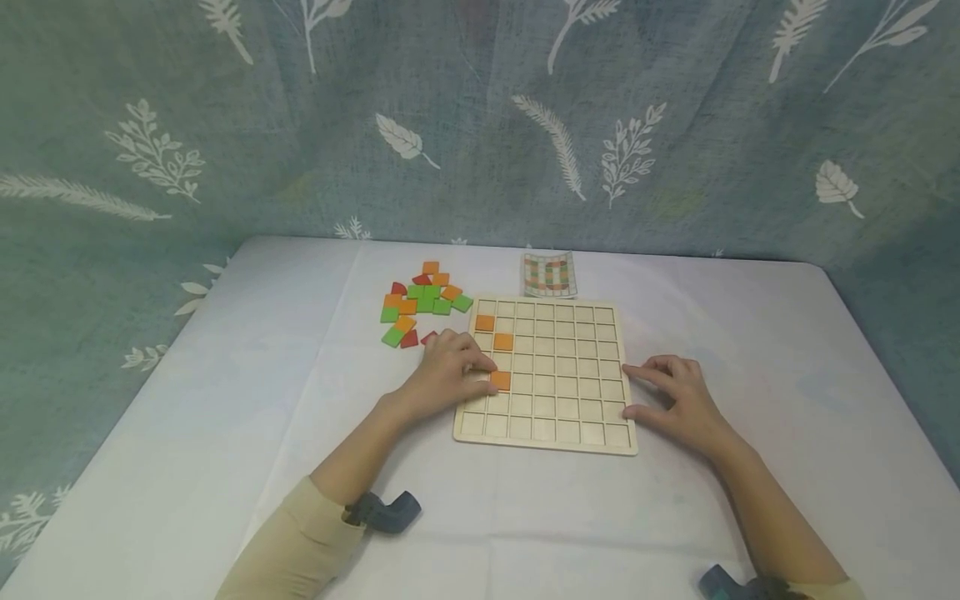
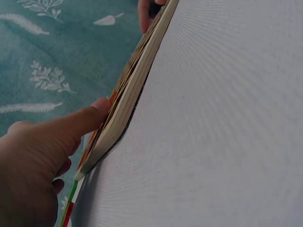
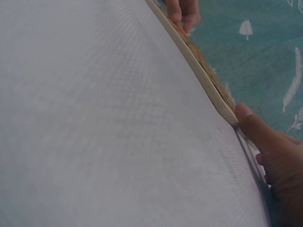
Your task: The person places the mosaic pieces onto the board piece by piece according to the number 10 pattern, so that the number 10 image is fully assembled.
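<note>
A pale wooden grid board (image 1: 557, 408) lies on the table, with two orange square tiles, one (image 1: 485, 322) near its upper left corner and another (image 1: 503, 342) diagonally below it. My left hand (image 1: 450, 375) reaches over the board's left edge. Its thumb and forefinger pinch a third orange tile (image 1: 501, 381) at a cell in the second column. In the left wrist view the thumb (image 2: 97, 111) lies over the board's rim. At the opposite side, my right hand (image 1: 678, 404) touches the right edge with forefinger and thumb (image 3: 251, 120) spread apart.
Left of the board lies a loose group of green tiles (image 1: 425, 300), orange tiles (image 1: 407, 307) and red curved-edge pieces (image 1: 409, 339). A small pattern card (image 1: 548, 275) with a coloured grid stands behind the board. The white-covered table (image 1: 262, 333) meets a leaf-patterned curtain (image 1: 465, 167).
</note>
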Available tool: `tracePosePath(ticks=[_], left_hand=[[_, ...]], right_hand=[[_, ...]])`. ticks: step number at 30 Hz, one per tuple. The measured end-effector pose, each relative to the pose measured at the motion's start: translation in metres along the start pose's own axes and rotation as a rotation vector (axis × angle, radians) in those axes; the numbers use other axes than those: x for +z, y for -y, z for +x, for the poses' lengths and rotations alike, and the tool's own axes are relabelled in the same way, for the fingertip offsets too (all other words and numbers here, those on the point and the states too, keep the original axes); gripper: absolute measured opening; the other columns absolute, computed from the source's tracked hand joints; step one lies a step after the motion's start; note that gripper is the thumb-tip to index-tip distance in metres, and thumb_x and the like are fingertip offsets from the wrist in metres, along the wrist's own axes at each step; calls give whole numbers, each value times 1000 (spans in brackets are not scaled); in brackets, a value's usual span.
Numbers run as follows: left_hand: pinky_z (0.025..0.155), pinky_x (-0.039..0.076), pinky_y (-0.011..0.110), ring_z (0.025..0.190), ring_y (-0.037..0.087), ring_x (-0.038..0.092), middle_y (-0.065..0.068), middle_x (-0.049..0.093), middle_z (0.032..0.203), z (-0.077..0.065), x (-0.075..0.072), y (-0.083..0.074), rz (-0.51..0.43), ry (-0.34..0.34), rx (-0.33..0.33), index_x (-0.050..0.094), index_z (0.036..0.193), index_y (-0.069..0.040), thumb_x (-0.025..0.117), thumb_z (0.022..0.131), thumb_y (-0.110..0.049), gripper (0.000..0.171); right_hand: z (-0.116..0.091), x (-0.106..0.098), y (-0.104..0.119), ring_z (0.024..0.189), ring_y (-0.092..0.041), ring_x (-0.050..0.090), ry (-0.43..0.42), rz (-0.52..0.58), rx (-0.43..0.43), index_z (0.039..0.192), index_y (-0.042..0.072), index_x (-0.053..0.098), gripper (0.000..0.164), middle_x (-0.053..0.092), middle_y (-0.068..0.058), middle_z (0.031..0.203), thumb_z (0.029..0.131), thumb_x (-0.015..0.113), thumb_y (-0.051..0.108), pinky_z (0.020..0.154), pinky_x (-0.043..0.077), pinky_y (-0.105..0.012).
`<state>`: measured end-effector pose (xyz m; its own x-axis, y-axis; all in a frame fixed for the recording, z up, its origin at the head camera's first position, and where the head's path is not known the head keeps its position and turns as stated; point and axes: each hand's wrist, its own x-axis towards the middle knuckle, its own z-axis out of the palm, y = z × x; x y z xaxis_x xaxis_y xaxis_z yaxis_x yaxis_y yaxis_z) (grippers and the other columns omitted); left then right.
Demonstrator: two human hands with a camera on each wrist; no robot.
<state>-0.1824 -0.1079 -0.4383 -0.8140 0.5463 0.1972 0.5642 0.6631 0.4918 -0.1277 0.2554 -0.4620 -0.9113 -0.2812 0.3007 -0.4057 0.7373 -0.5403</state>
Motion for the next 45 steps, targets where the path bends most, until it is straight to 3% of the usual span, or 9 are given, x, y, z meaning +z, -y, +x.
tracePosePath(ticks=[20, 27, 33, 38, 45], left_hand=[[83, 26, 39, 90, 14, 41, -8, 55, 91, 1, 6, 3, -71, -32, 1, 75, 97, -20, 79, 74, -35, 29], [86, 25, 38, 94, 15, 39, -9, 53, 92, 1, -5, 6, -114, -31, -125, 74, 101, -22, 78, 75, -36, 29], [87, 27, 39, 96, 19, 40, -4, 54, 94, -2, -17, 14, -65, -42, -168, 73, 104, -20, 77, 77, -33, 30], [87, 28, 39, 98, 20, 42, -1, 54, 93, -5, -25, 27, -48, -71, -252, 72, 106, -17, 77, 78, -28, 30], [84, 23, 44, 103, 26, 40, 6, 56, 104, -7, -31, 45, 45, -129, -351, 69, 111, -14, 75, 80, -27, 34]], right_hand=[[0, -2, 2, 105, -33, 35, -1, 7, 5, 118, 9, 65, 58, 49, -13, 111, 66, 84, 26, 85, 28, -46], [1, -3, 3, 106, -32, 34, 22, -2, 37, 120, 10, 64, 58, 48, -14, 113, 68, 83, 29, 85, 28, -46], [0, -2, 3, 107, -33, 35, 21, -1, 33, 120, 10, 64, 58, 48, -13, 113, 68, 83, 28, 86, 29, -46], [-1, -2, 2, 106, -32, 35, 16, -4, 24, 120, 10, 64, 59, 48, -13, 113, 68, 83, 28, 85, 28, -46], [0, -1, 2, 106, -32, 34, 17, 6, 28, 120, 10, 65, 58, 49, -13, 113, 68, 83, 28, 85, 28, -45]])
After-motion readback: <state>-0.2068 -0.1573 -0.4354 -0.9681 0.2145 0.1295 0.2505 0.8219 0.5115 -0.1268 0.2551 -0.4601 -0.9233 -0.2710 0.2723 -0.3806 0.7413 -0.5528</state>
